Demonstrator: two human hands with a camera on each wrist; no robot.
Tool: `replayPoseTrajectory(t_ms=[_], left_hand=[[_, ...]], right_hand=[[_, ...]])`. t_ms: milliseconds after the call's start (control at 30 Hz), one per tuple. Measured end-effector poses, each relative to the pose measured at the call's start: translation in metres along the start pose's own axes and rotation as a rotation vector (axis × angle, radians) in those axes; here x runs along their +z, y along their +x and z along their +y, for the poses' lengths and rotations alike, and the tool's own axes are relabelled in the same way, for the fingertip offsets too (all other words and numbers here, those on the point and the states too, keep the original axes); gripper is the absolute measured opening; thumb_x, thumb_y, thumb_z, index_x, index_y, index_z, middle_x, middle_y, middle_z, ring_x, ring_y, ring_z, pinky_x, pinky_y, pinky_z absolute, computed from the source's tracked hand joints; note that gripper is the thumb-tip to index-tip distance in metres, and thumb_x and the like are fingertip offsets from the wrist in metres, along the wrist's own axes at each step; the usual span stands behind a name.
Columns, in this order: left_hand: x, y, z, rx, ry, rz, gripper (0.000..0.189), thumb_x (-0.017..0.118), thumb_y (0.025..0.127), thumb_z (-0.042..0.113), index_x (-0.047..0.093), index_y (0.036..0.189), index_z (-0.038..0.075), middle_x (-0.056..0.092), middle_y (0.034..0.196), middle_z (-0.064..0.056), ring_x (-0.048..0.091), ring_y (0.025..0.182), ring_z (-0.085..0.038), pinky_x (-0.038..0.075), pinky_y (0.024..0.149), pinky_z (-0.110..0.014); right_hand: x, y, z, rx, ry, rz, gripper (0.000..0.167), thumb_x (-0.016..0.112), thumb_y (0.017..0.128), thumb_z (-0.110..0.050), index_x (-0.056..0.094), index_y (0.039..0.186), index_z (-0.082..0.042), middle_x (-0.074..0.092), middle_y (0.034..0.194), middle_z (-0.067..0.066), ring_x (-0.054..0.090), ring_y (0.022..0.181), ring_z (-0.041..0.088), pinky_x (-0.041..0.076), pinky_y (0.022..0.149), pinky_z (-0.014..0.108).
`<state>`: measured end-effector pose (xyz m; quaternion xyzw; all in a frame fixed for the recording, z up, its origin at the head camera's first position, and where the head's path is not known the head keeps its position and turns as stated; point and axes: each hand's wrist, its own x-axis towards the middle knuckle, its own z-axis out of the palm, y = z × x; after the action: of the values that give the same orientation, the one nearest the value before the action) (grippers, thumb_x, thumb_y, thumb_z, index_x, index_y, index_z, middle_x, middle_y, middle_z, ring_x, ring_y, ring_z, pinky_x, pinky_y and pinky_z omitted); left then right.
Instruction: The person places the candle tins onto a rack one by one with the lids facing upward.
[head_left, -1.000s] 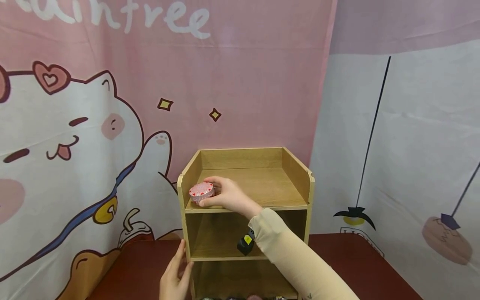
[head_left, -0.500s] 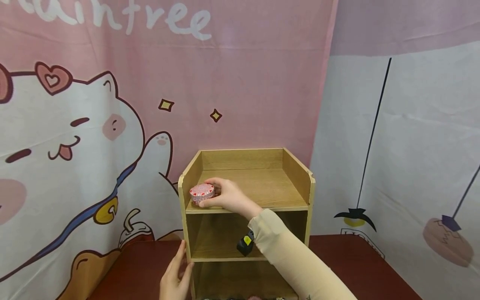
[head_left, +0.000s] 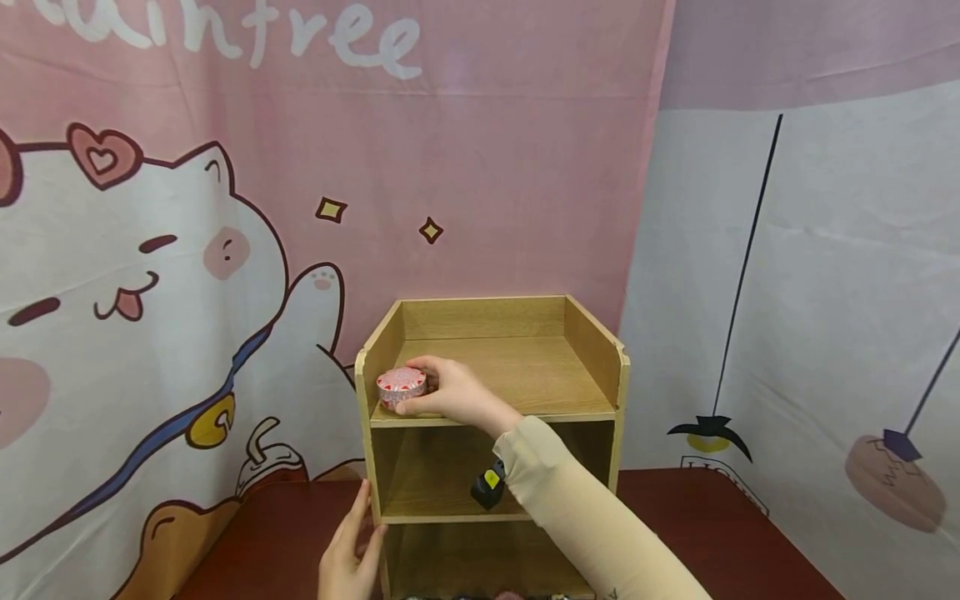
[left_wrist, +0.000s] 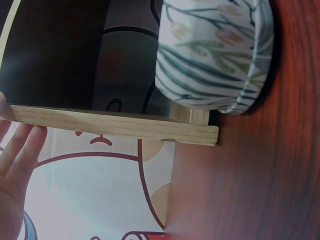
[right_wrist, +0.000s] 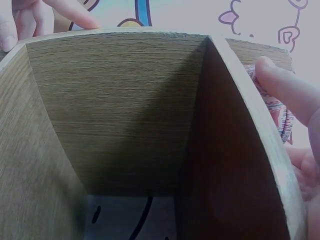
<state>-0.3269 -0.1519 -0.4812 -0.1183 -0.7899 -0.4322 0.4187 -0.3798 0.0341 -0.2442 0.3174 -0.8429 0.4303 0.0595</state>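
Note:
A small round tin (head_left: 401, 385) with a pink and red patterned lid sits at the front left corner of the wooden shelf unit's top tier (head_left: 495, 371). Around its right side, the thumb and fingers of my right hand (head_left: 457, 396) hold it. In the right wrist view the tin (right_wrist: 280, 112) shows partly behind the thumb. My left hand (head_left: 348, 546) is lower down, touching the unit's left side panel; its fingers look fairly straight along the wooden edge in the left wrist view, where the hand (left_wrist: 15, 170) is partly cut off.
The unit stands on a dark red-brown table (head_left: 720, 517) before a cartoon-printed curtain (head_left: 510, 167). A rounded fabric item with leaf print (left_wrist: 210, 55) stands at the unit's base. Tops of several small things (head_left: 510, 596) show at the bottom frame edge.
The tin and my right hand have shifted very slightly left on the top tier. My left hand stays in place on the side panel.

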Motion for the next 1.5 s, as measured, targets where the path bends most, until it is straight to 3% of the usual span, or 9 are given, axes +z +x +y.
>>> replayPoseTrajectory(t_ms=[333, 633, 1000, 1500], left_hand=[[0.0005, -0.0011, -0.0006, -0.021, 0.015, -0.021, 0.085, 0.077, 0.075, -0.011, 0.045, 0.148, 0.019, 0.066, 0.115, -0.011, 0.067, 0.084, -0.017, 0.051, 0.058, -0.012], [0.0013, 0.0003, -0.0008, 0.008, -0.022, 0.016, 0.083, 0.078, 0.073, -0.013, 0.049, 0.145, 0.017, 0.067, 0.114, -0.011, 0.067, 0.084, -0.014, 0.052, 0.059, -0.013], [0.0015, 0.0010, 0.0002, -0.002, -0.041, 0.014, 0.082, 0.077, 0.074, -0.013, 0.049, 0.145, 0.016, 0.067, 0.114, -0.012, 0.067, 0.085, -0.014, 0.052, 0.061, -0.013], [0.0007, 0.0009, 0.0002, 0.005, -0.024, 0.015, 0.081, 0.077, 0.073, -0.013, 0.049, 0.144, 0.014, 0.067, 0.114, -0.012, 0.067, 0.085, -0.014, 0.052, 0.060, -0.013]], right_hand=[[0.0004, -0.0005, -0.0003, -0.021, -0.008, -0.026, 0.075, 0.081, 0.081, -0.022, 0.046, 0.142, 0.002, 0.060, 0.128, 0.014, 0.057, 0.117, 0.019, 0.046, 0.096, 0.029], [0.0019, 0.0020, 0.0010, -0.026, -0.009, -0.033, 0.074, 0.080, 0.081, -0.022, 0.045, 0.143, 0.000, 0.061, 0.128, 0.013, 0.057, 0.116, 0.016, 0.046, 0.095, 0.026], [0.0015, 0.0020, 0.0016, -0.034, -0.032, -0.036, 0.075, 0.079, 0.083, -0.024, 0.044, 0.144, -0.001, 0.059, 0.132, 0.014, 0.055, 0.120, 0.018, 0.043, 0.099, 0.027], [0.0031, 0.0012, -0.0004, 0.019, 0.001, -0.008, 0.084, 0.082, 0.079, -0.028, 0.039, 0.148, -0.006, 0.055, 0.136, 0.013, 0.052, 0.123, 0.020, 0.043, 0.099, 0.029]])
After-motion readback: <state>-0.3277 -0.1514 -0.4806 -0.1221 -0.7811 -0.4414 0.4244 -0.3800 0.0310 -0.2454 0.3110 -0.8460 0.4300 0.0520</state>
